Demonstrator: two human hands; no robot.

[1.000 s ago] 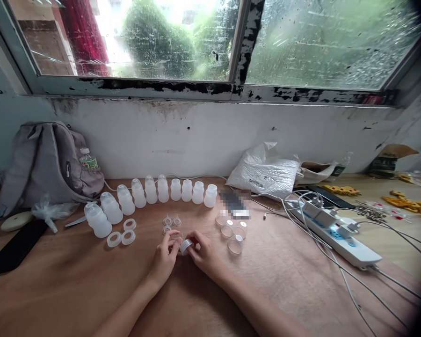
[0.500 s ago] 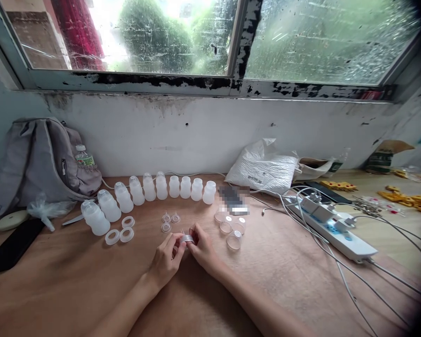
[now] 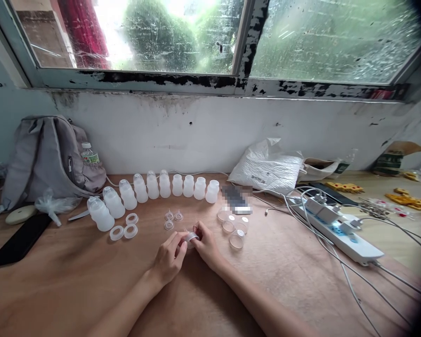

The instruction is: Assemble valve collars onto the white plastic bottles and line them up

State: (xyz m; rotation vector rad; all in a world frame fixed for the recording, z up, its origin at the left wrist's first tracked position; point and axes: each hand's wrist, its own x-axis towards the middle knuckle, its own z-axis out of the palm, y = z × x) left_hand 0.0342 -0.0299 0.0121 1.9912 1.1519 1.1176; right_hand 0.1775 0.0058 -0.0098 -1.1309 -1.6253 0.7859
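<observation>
Between my two hands is a translucent bottle collar ring (image 3: 192, 237), held low over the table and tilted; a thin tip pokes up by it, partly hidden by fingers. My left hand (image 3: 169, 256) has its fingertips closed on the ring's left side. My right hand (image 3: 207, 247) pinches the right side with thumb and fingers. Just beyond them lie small clear bottle nipples (image 3: 169, 225) in a cluster. Clear round caps (image 3: 236, 240) sit to the right of my right hand. Farther left are three loose collar rings (image 3: 117, 233).
Several frosted baby bottles (image 3: 114, 203) stand in a curved row behind, the left ones with clear tops. A grey backpack (image 3: 52, 159) and black phone-like slab (image 3: 19, 241) lie left. To the right are a silver plastic bag (image 3: 266, 166), a power strip (image 3: 351, 243) and trailing cables.
The ring is tilted a little differently, and my fingers have shifted slightly around it. The whole view has moved a little, so things appear farther right. Other parts stay in place.
</observation>
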